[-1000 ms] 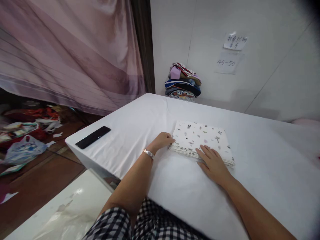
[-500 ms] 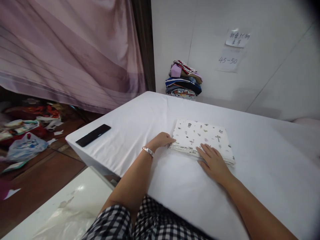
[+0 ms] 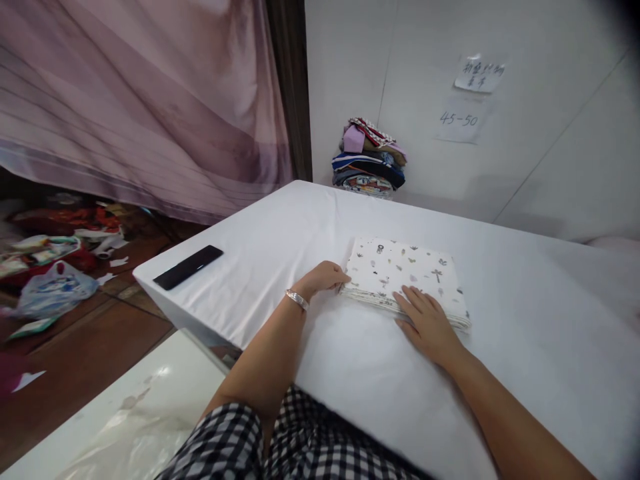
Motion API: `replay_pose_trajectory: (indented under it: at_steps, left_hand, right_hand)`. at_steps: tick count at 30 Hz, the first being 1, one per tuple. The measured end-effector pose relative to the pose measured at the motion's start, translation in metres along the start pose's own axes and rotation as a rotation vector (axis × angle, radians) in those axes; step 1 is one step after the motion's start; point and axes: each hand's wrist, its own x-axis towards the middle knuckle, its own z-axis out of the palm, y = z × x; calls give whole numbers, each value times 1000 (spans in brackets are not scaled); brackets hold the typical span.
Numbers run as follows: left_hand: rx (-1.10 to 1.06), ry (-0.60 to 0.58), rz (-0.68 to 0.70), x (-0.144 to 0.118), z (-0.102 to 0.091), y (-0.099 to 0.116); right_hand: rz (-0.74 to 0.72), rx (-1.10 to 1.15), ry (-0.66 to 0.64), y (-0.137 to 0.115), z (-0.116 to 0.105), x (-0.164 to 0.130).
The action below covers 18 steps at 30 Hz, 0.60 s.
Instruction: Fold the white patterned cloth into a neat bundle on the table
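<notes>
Right hand (image 3: 429, 325) lies flat and spread, palm down, its fingers resting on the near edge of a folded cloth (image 3: 406, 275), holding nothing. Left hand (image 3: 325, 276) is curled into a loose fist against the cloth's near left corner, fingers tucked toward the folded edge; whether it pinches the fabric cannot be told. A silver bracelet (image 3: 297, 299) circles the left wrist. Checked black-and-white clothing (image 3: 280, 443) shows at the bottom of the view, close to the person.

The folded cloth is white with small scattered prints and lies flat as a neat rectangle near the middle of the tabletop (image 3: 525, 347), which is covered in plain white fabric. Well to the left, near the tabletop's left edge, lies a slim black remote-like object (image 3: 188, 267).

Farther back, a stack of folded coloured fabrics (image 3: 370, 159) sits against the white wall (image 3: 550, 167). Two paper notes (image 3: 465, 100) are stuck on that wall, one reading "45-50". A mauve curtain (image 3: 145, 100) hangs at the left, with litter and bags (image 3: 50, 267) on the floor beneath it.
</notes>
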Motion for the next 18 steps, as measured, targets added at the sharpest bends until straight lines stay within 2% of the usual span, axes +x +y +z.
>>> replay_pose_trajectory:
  at_steps: [3, 9, 18]
  left_hand:
    - [60, -21, -26, 3, 0, -5]
    - [152, 26, -53, 0, 2, 0]
    - [137, 20, -26, -3, 7, 3]
  right_hand:
    - [6, -9, -6, -1, -1, 0]
    - [9, -20, -20, -2, -2, 1]
    - [5, -6, -11, 0, -1, 0]
